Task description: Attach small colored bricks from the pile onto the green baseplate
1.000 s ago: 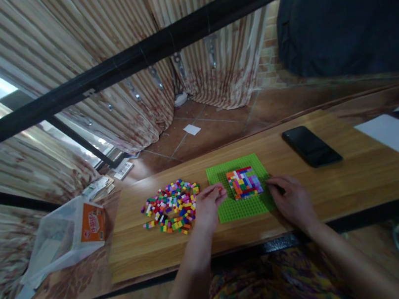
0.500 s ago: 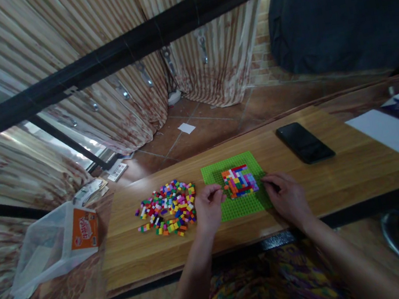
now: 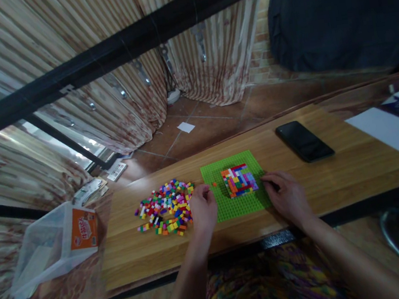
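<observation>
A block of many coloured toy bricks [image 3: 239, 180] stands on a green studded baseplate [image 3: 225, 210]. My left hand [image 3: 203, 211] is over the plate's left edge, its fingers curled together; whatever they may hold is hidden. Just past its fingertips, a small orange brick [image 3: 214, 184] shows against the plate, apart from the block. On the other side, my right hand [image 3: 287, 196] rests by the plate's right edge with thumb and fingers drawn together near the block. I cannot make out anything between them. A pile of loose coloured bricks [image 3: 170, 206] lies to the left of my left hand.
The wooden board [image 3: 145, 262] carries the bricks and a black phone [image 3: 304, 141] at the right. White paper [image 3: 387, 129] lies farther right. A clear plastic box [image 3: 49, 247] with an orange label is at the left. A dark rail [image 3: 123, 43] crosses beyond the table.
My left hand has moved left, away from the brick block, and the small orange brick now shows beside its fingertips. My right hand has stayed nearly still.
</observation>
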A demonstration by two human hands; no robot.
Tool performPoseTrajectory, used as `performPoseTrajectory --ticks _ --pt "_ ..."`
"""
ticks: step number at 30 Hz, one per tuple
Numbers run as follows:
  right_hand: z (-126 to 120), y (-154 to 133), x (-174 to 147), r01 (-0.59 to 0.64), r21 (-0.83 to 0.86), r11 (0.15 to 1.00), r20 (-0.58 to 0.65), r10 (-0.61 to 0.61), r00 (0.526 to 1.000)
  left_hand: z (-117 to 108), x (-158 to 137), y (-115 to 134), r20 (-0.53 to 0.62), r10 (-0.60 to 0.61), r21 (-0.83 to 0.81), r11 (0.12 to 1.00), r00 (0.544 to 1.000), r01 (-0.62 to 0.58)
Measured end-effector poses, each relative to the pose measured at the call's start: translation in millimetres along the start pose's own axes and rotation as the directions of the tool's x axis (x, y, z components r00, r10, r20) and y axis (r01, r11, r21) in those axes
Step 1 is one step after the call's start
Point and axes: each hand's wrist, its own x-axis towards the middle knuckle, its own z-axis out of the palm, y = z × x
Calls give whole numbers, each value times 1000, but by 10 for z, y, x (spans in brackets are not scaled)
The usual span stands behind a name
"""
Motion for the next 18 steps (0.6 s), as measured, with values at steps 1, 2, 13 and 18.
performPoseTrajectory --ticks 1,2,13,18 --pt "-2 -2 0 0 1 1000 2 0 1000 -4 19 6 7 23 54 998 1000 -23" --pt "-5 -4 1 1 1 1000 1 -1 1000 0 41 19 20 46 110 993 999 -48" --pt "11 23 0 13 7 1000 -3 -13 1000 61 173 132 145 174 304 929 974 -211" --pt "15 33 -2 14 -5 1000 -2 -14 1000 47 52 185 138 167 43 984 976 -174"
